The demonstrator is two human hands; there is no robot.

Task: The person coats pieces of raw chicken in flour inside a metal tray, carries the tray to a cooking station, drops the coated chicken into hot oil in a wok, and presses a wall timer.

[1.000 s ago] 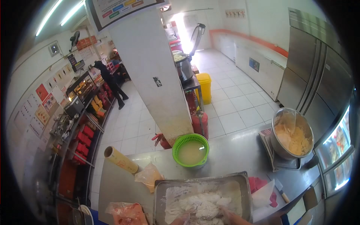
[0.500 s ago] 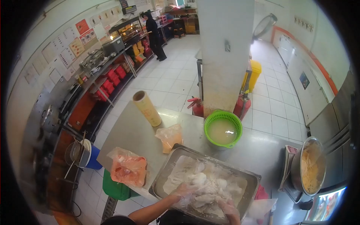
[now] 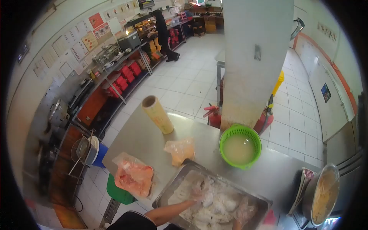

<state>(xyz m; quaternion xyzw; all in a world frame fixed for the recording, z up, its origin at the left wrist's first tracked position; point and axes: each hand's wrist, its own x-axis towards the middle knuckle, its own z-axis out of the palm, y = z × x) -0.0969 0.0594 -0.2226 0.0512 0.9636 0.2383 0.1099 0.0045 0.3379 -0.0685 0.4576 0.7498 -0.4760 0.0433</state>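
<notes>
White, flour-coated lumpy pieces (image 3: 219,209) lie btwn L hand (image 3: 199,193) and R hand (image 3: 244,213), approx equally near both, in a rectangular grey metal tray (image 3: 172,186), long axis running L-hand side to R-hand side; can't tell if either hand's fingers are apart or clamped.

Near the worktop (image 3: 207,149)'s far left corner stands a film roll (image 3: 159,118); at the near left corner lies a meat bag (image 3: 134,178). Along the near edge, a tray (image 3: 170,192) holds floured pieces (image 3: 220,203), a smaller bag (image 3: 181,151) beyond its far left corner. A colander (image 3: 240,131) sits at the far edge before a pillar (image 3: 258,84); rightmost, a bowl (image 3: 309,191) on a scale (image 3: 308,173).
</notes>
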